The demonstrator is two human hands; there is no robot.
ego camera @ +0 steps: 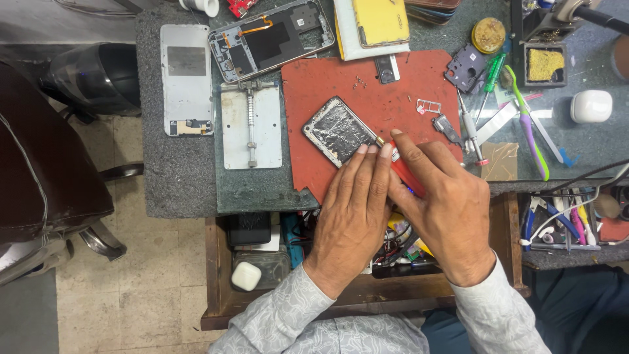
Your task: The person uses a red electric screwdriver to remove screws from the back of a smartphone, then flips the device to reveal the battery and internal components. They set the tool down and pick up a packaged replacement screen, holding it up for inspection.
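A dismantled phone back with a crinkled silver surface (337,131) lies on a red work mat (367,85). My left hand (354,210) rests flat at the mat's front edge, its fingertips touching the phone part's lower corner. My right hand (445,203) grips a red-handled screwdriver (401,172), whose tip meets the phone part's right edge. Tiny screws (359,81) and a SIM tray (428,105) lie loose on the mat.
An opened phone frame (270,39), a silver back panel (187,78) and a metal holding jig (250,124) lie to the left. A yellow phone case (380,21), tweezers, screwdrivers (493,73) and a green-purple toothbrush (529,124) lie right. An open drawer (262,262) sits below.
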